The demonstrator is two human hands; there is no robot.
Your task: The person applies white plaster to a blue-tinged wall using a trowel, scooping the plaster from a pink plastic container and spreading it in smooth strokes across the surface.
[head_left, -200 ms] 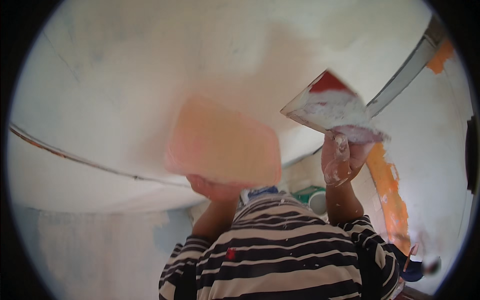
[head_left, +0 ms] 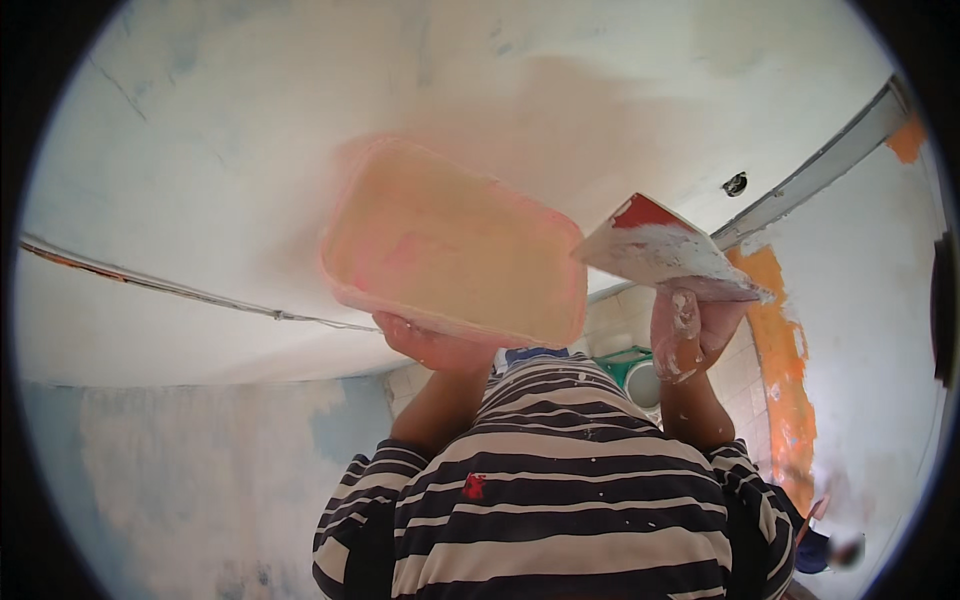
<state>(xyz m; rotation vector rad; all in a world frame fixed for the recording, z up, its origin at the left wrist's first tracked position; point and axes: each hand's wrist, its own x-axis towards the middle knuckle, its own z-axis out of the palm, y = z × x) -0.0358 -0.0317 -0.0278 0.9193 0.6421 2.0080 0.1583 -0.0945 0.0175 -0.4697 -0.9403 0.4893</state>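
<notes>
My left hand (head_left: 440, 345) is closed around the near edge of a shallow rectangular plastic tub (head_left: 455, 240). The tub has rounded corners, pink edges and a broad cream-coloured face. In my right hand (head_left: 695, 335), fingers smeared with white, is a wide putty knife (head_left: 655, 250). Its red face is largely coated in white plaster. The knife's left tip comes right beside the tub's right edge; I cannot tell if they touch. My left fingertips are partly hidden behind the tub.
A pale, patchy wall (head_left: 300, 90) fills the far side, with a small dark hole (head_left: 735, 184). A cable (head_left: 180, 293) runs along the left. To the right are a grey strip (head_left: 830, 150) and an orange patch (head_left: 785, 370). A green-and-white bucket (head_left: 642, 383) stands below.
The tub has shifted slightly up and right, and it looks sharper. The putty knife has come down and left, closer to the tub. The wall hole now shows.
</notes>
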